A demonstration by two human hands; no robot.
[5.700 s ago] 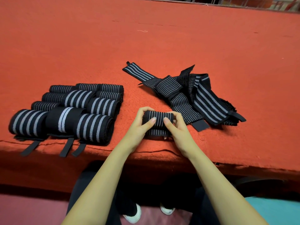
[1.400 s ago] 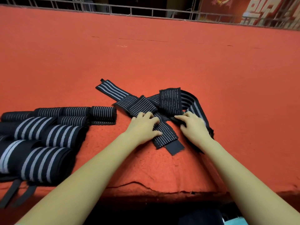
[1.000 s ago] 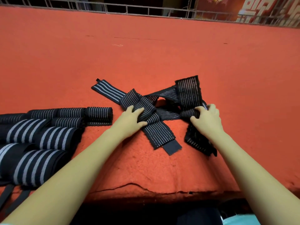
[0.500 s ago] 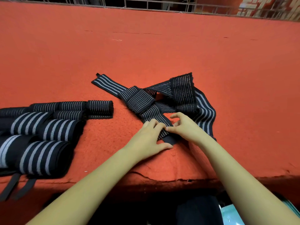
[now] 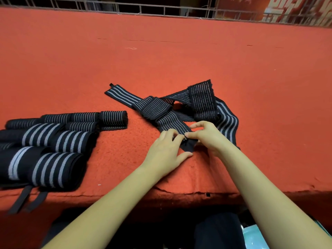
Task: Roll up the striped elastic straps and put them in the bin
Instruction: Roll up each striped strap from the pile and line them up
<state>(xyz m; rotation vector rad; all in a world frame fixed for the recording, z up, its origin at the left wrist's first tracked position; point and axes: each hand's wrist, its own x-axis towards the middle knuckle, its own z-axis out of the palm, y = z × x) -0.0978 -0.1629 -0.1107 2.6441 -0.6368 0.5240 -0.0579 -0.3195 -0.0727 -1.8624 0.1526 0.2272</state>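
A loose heap of black elastic straps with grey stripes (image 5: 201, 103) lies tangled on the red carpeted table (image 5: 161, 56). One strap (image 5: 172, 121) runs out of the heap toward me and ends in a plain black tab. My left hand (image 5: 166, 150) and my right hand (image 5: 206, 135) meet at that near end, fingertips pinching the strap just above the tab. Several rolled straps (image 5: 53, 137) lie in rows at the left. No bin is in view.
The table's front edge (image 5: 179, 193) runs just below my wrists, with dark floor beneath. A metal railing (image 5: 161, 9) lines the far edge. A pale blue object (image 5: 255, 236) shows at the bottom right.
A rolled strap joined the left rows. Both hands then pulled the heap about, the right lifting part of it, and came together at the near end of one strap.
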